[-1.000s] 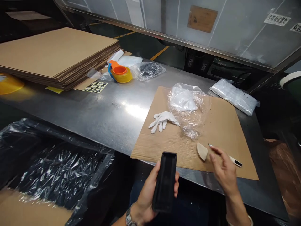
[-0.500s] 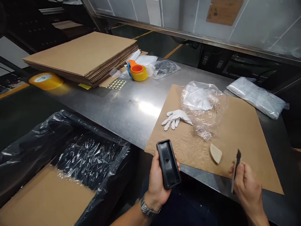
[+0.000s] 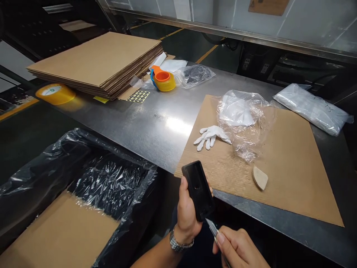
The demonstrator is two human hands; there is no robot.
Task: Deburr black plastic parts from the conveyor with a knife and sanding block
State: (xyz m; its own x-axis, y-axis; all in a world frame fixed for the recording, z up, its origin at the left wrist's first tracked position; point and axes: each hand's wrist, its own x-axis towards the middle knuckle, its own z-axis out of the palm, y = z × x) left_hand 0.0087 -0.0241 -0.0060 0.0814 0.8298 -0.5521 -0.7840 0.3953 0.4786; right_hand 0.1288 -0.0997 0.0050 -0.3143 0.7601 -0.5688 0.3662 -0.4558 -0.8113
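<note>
My left hand (image 3: pixel 187 208) is wrapped round a black rectangular plastic part (image 3: pixel 197 190), hollow side up, with a small round hole in its floor. My right hand (image 3: pixel 237 243) grips a utility knife (image 3: pixel 212 227). The knife's blade tip is at the lower end of the black part; whether it touches cannot be made out. On the cardboard sheet (image 3: pixel 295 167) beyond my hands lies a beige wedge-shaped block (image 3: pixel 260 178) with one curved side. Farther back, a white glove (image 3: pixel 210 137) rests beside a crumpled clear plastic bag (image 3: pixel 248 143).
A stack of flat cardboard (image 3: pixel 103 59) stands at the back left, near an orange tape dispenser (image 3: pixel 163 79) and a yellow tape roll (image 3: pixel 55 93). A sticker sheet (image 3: pixel 138 96) lies by the stack. At lower left is a box lined with black plastic (image 3: pixel 36 167). A wrapped packet (image 3: pixel 312 108) lies right.
My right hand has brought the knife left and down to the black part's lower end. The black part has tilted slightly in my left hand. The view has shifted a little.
</note>
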